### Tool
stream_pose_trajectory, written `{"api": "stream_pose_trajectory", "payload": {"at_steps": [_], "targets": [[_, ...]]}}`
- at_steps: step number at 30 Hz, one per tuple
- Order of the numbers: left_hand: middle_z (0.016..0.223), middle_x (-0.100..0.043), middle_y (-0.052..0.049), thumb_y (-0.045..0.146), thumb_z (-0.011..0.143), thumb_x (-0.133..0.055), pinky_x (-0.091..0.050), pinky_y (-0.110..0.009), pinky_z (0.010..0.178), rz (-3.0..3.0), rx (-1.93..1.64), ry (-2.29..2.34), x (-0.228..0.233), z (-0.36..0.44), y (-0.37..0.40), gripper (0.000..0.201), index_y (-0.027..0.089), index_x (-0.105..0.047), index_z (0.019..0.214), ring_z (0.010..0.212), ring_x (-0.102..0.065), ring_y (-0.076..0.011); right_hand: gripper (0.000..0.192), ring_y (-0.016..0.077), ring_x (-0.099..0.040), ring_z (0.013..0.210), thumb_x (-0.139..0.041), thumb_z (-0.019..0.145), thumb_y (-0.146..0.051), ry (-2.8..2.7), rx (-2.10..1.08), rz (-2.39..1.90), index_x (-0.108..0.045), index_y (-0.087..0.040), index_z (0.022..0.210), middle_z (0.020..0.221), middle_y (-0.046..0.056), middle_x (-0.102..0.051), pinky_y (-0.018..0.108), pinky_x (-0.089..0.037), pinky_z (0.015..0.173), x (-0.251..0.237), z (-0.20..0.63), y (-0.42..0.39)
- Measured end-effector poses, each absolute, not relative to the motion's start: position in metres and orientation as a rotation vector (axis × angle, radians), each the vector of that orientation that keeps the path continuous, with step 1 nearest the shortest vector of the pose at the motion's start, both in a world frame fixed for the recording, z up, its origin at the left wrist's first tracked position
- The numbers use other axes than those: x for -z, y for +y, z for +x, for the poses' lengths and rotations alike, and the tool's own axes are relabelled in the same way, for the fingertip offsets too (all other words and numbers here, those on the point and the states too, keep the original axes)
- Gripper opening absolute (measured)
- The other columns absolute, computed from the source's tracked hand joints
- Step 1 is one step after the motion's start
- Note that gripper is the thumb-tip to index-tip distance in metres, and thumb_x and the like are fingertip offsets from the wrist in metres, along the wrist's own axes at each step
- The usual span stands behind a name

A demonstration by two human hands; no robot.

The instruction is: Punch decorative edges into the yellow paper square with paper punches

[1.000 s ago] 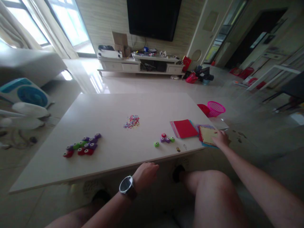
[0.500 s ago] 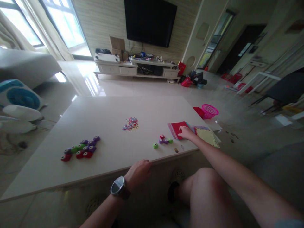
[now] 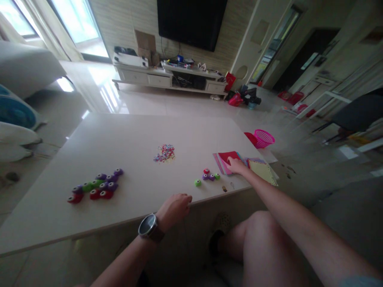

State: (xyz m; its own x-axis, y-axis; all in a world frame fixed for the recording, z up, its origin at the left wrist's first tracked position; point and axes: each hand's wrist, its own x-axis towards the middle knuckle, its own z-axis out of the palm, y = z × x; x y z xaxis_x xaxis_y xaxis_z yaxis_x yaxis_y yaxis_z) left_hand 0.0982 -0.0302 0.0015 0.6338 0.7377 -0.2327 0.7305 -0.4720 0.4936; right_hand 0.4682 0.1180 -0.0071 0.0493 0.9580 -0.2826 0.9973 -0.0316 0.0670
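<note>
Left hand point(image 3: 175, 207): nearest, at the near edge of the white table point(image 3: 134, 131), wrist wearing a watch point(image 3: 147, 225). Fingers loosely bent, nothing seen in them; underside hidden, so cannot tell whether fully released.

Right hand point(image 3: 237, 166): reaches farther out, fingertips on the red sheet point(image 3: 229, 155), which lies on a stack at the table's right end. A pink sheet point(image 3: 224, 164) shows below the red one, at the fingertips' left. Pinch or mere touch — cannot tell, fingertips too small.

Nearer than the right grip, by the table edge: a small gold-brown piece point(image 3: 224, 189) and a pale flat piece point(image 3: 232, 185). Just right of the grip, beyond the forearm: a yellow sheet point(image 3: 262, 172) with a notched border. Left of the grip: a small group of eye toys point(image 3: 205, 176) — red, purple, green. Well to its left: a larger group of eye toys point(image 3: 96, 183), same colours.

Left and slightly beyond the grip: a patch of confetti point(image 3: 167, 152). Farther right: a pink basket point(image 3: 264, 138). Farthest: a low cabinet point(image 3: 160, 81), then a television point(image 3: 191, 24).
</note>
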Motion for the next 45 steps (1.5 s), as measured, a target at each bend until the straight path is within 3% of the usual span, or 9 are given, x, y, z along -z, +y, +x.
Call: {"api": "stream_pose_trajectory", "payload": {"at_steps": [4,8,13,16,20,25,31,38,45], "targets": [[0.099,-0.075,-0.008,0.013,0.091,-0.049,-0.053,-0.031,0.082,2.322,-0.028,1.135,-0.005,0.104,-0.035,0.021,0.019,-0.069,0.096,0.089,-0.071,-0.0205,0.051,0.0277,-0.071,0.109,-0.045,0.102,-0.027,2.053,0.279,2.016,-0.051,-0.02,0.152,0.125,0.017,-0.072,0.032,-0.05,0.089,0.009,0.478,0.121],[0.101,-0.075,-0.01,0.011,0.092,-0.049,-0.054,-0.033,0.084,2.332,-0.01,1.125,-0.006,0.105,-0.043,0.022,0.018,-0.069,0.097,0.092,-0.072,-0.0223,0.04,0.0248,-0.068,0.114,-0.049,0.097,-0.02,2.071,0.294,1.974,-0.07,-0.02,0.131,0.125,0.013,-0.073,0.029,-0.048,0.093,0.01,0.483,0.123],[0.104,-0.075,-0.012,0.01,0.091,-0.051,-0.055,-0.035,0.086,2.31,0.034,1.133,-0.009,0.104,-0.05,0.021,0.017,-0.069,0.1,0.096,-0.072,-0.0243,0.048,0.0263,-0.067,0.108,-0.069,0.085,-0.039,2.054,0.211,1.99,-0.069,-0.017,0.129,0.123,0.015,-0.071,0.03,-0.049,0.091,0.012,0.478,0.117],[0.104,-0.075,-0.012,0.01,0.091,-0.052,-0.055,-0.036,0.087,2.303,0.017,1.14,-0.011,0.105,-0.05,0.02,0.018,-0.068,0.099,0.097,-0.073,-0.0249,0.052,0.0258,-0.067,0.103,-0.073,0.079,-0.037,2.048,0.17,1.982,-0.068,-0.015,0.127,0.121,0.015,-0.069,0.03,-0.05,0.09,0.013,0.47,0.113],[0.106,-0.076,-0.013,0.012,0.091,-0.052,-0.056,-0.037,0.087,2.289,0.015,1.147,-0.016,0.108,-0.052,0.02,0.018,-0.069,0.1,0.097,-0.073,-0.0254,0.054,0.0294,-0.067,0.103,-0.071,0.077,-0.029,2.045,0.161,1.972,-0.066,-0.014,0.13,0.12,0.018,-0.068,0.034,-0.05,0.09,0.015,0.46,0.115],[0.105,-0.076,-0.012,0.012,0.091,-0.051,-0.057,-0.038,0.086,2.302,0.016,1.15,-0.017,0.111,-0.054,0.022,0.018,-0.07,0.099,0.095,-0.073,-0.0258,0.07,0.0322,-0.066,0.113,-0.056,0.084,-0.016,2.068,0.192,1.962,-0.049,-0.021,0.154,0.134,0.019,-0.064,0.038,-0.049,0.093,0.014,0.459,0.119],[0.108,-0.076,-0.012,0.01,0.09,-0.051,-0.057,-0.037,0.089,2.297,0.027,1.143,-0.011,0.109,-0.051,0.024,0.017,-0.071,0.103,0.099,-0.073,-0.0255,0.052,0.0282,-0.066,0.114,-0.05,0.088,-0.014,2.044,0.212,2.014,-0.064,-0.02,0.138,0.13,0.015,-0.067,0.033,-0.047,0.095,0.013,0.468,0.115],[0.108,-0.076,-0.014,0.012,0.091,-0.05,-0.057,-0.041,0.09,2.29,0.001,1.14,-0.007,0.107,-0.051,0.025,0.017,-0.071,0.104,0.1,-0.073,-0.0284,0.054,0.0276,-0.065,0.11,-0.073,0.084,-0.042,2.079,0.166,2.059,-0.065,-0.014,0.13,0.127,0.016,-0.067,0.031,-0.047,0.093,0.012,0.464,0.107],[0.11,-0.076,-0.014,0.012,0.092,-0.051,-0.058,-0.04,0.092,2.293,0.049,1.139,-0.008,0.106,-0.053,0.026,0.016,-0.072,0.106,0.102,-0.073,-0.0286,0.03,0.0238,-0.068,0.099,-0.064,0.088,-0.028,2.073,0.19,2.1,-0.073,-0.017,0.114,0.12,0.013,-0.071,0.028,-0.047,0.085,0.018,0.474,0.112]]}}
